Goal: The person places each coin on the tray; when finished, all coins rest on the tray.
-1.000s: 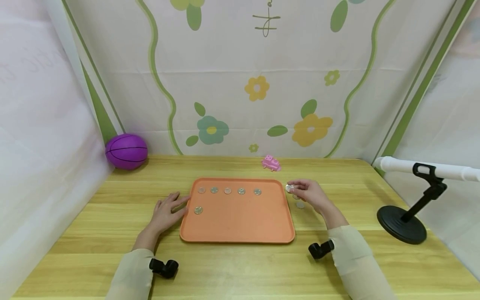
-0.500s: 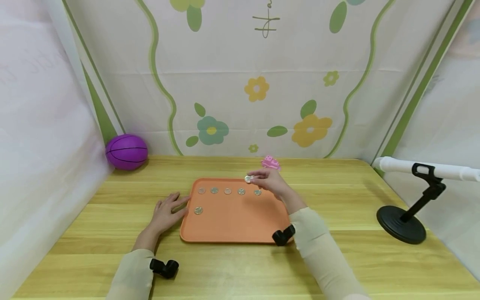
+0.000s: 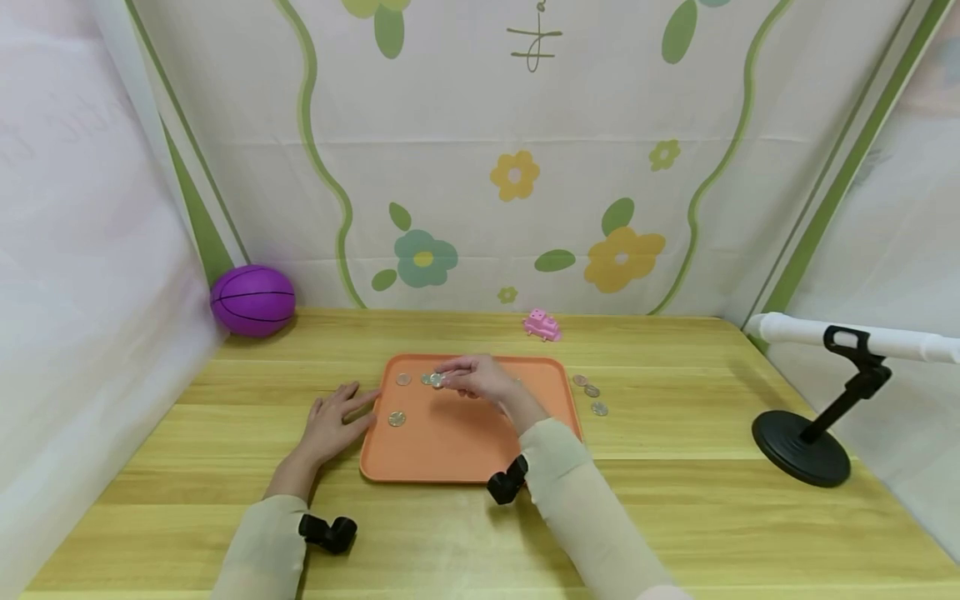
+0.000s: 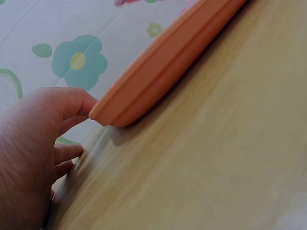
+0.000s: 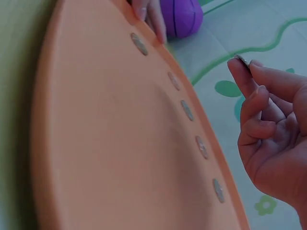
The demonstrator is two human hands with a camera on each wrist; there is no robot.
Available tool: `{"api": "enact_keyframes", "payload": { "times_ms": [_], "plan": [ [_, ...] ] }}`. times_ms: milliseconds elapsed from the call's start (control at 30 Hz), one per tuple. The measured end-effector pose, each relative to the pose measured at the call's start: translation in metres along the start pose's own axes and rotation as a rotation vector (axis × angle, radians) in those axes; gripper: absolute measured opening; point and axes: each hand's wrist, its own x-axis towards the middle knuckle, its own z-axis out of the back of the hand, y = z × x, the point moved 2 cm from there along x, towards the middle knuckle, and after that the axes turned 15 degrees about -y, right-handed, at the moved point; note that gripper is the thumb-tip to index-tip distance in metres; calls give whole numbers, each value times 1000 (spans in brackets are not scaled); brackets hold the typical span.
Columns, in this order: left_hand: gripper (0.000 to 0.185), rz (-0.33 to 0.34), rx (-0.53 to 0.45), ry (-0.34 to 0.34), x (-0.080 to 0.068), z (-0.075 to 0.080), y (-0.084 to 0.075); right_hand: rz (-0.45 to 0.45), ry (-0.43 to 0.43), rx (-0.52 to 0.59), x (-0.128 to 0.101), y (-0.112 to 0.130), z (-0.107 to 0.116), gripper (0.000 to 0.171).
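My right hand (image 3: pixel 480 379) is over the back part of the orange tray (image 3: pixel 450 467), pinching a silvery coin (image 3: pixel 437 380) between thumb and fingertip. The right wrist view shows that held coin (image 5: pixel 243 61) raised above the tray. A row of coins lies along the tray's back; a leftmost coin (image 3: pixel 403 379) shows, while my hand hides much of the row in the head view. Nearer the front left lies a single coin (image 3: pixel 397 418). My left hand (image 3: pixel 330 425) rests on the table with its fingers extended, touching the tray's left rim (image 4: pixel 98 115).
Right of the tray, three coins lie on the table, among them a front coin (image 3: pixel 599 408). A pink toy (image 3: pixel 542 325) sits behind the tray, a purple ball (image 3: pixel 253 301) at the back left. A black-based stand (image 3: pixel 802 448) carries a white tube on the right.
My right hand has carried the coin leftward from the table right of the tray, across to above the tray's back left. My left hand has stayed still.
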Motion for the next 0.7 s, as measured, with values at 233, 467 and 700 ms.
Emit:
{"api": "enact_keyframes", "payload": {
  "times_ms": [233, 467, 700],
  "plan": [
    [42, -3, -5, -10, 0, -1, 1, -38, -37, -80, 8, -28, -18, 22],
    [42, -1, -1, -10, 0, -1, 1, -29, -45, -84, 5, -35, -24, 21],
    [43, 0, 1, -14, 0, -2, 1, 29, -36, -142, 1, -32, -30, 17]
  ]
}}
